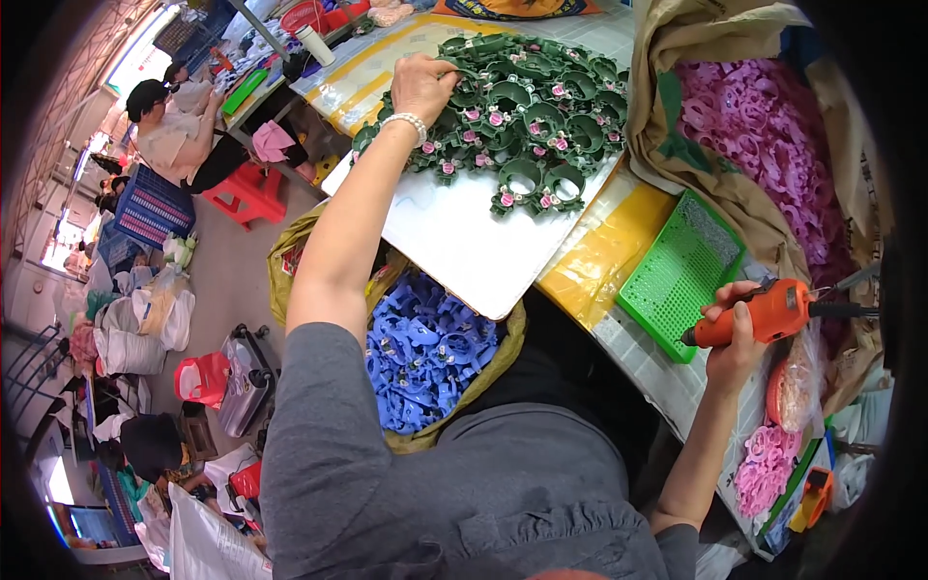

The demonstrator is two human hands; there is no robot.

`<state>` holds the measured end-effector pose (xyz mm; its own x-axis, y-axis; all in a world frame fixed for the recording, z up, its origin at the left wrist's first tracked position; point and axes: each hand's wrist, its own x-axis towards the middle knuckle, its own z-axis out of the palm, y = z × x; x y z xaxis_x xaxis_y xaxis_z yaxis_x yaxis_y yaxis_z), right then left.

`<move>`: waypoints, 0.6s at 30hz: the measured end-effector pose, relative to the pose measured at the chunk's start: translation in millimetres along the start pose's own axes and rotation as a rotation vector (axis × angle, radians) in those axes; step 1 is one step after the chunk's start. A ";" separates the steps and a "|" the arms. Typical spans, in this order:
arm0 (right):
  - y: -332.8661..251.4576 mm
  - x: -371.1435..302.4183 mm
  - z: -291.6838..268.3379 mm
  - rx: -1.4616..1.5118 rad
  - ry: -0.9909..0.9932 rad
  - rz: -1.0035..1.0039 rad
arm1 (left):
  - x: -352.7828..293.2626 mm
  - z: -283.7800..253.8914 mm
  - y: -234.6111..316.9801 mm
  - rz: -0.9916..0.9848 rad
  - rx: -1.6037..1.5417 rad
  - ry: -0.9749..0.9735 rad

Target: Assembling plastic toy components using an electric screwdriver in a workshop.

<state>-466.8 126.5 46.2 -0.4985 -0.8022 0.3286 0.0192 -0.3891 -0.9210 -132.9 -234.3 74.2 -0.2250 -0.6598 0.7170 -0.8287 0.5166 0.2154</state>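
Observation:
My left hand [423,92] reaches to the far edge of a pile of dark green plastic ring-shaped pieces [527,126] dotted with small pink flowers. Its thumb and fingers pinch together on one green piece at the pile's left side. The pile lies on a white board [445,232] on the table. In my right hand [737,338] is an orange corded power tool [759,314] that looks like an electric screwdriver, its black end pointing left. It is held beside a green perforated tray [667,280] with small grey bits at its far end.
Below the board's near edge stands a yellow sack of blue plastic pieces [425,348]. A large brown paper bag holds pink pieces [764,145] at right; more pink pieces [768,469] lie near the table's right corner. At left, a person [174,135] sits on a red stool [246,193].

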 end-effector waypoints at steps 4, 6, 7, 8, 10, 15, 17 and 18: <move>0.3 1.8 0.8 -0.001 0.014 0.006 | 3.6 -2.2 -4.5 0.005 -0.188 -0.022; 0.6 2.9 1.9 -0.001 0.001 -0.001 | 3.0 -3.1 -8.6 -0.006 -0.253 0.005; 1.0 2.8 2.6 -0.001 0.000 0.001 | 2.4 -3.3 -11.4 0.004 -0.250 0.013; 1.3 2.7 2.4 0.003 -0.001 0.003 | 2.5 -3.6 -11.4 0.004 -0.251 0.010; 1.5 1.8 2.1 0.008 -0.001 0.009 | 2.2 -4.6 -11.2 -0.020 -0.242 -0.011; 0.0 0.0 0.0 -0.001 -0.010 0.009 | -3.4 -11.9 -2.5 -0.217 -0.356 0.019; -1.3 0.6 4.7 0.004 0.010 -0.013 | -2.9 -13.6 -11.7 -0.232 -0.312 0.058; 3.8 3.9 0.5 0.041 -0.014 -0.005 | -4.2 -13.7 -11.7 -0.167 -0.275 0.143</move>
<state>-468.3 121.6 44.1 -0.4866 -0.8062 0.3365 0.0526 -0.4116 -0.9099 -115.3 -230.0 77.8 -0.0077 -0.6745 0.7382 -0.6743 0.5487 0.4943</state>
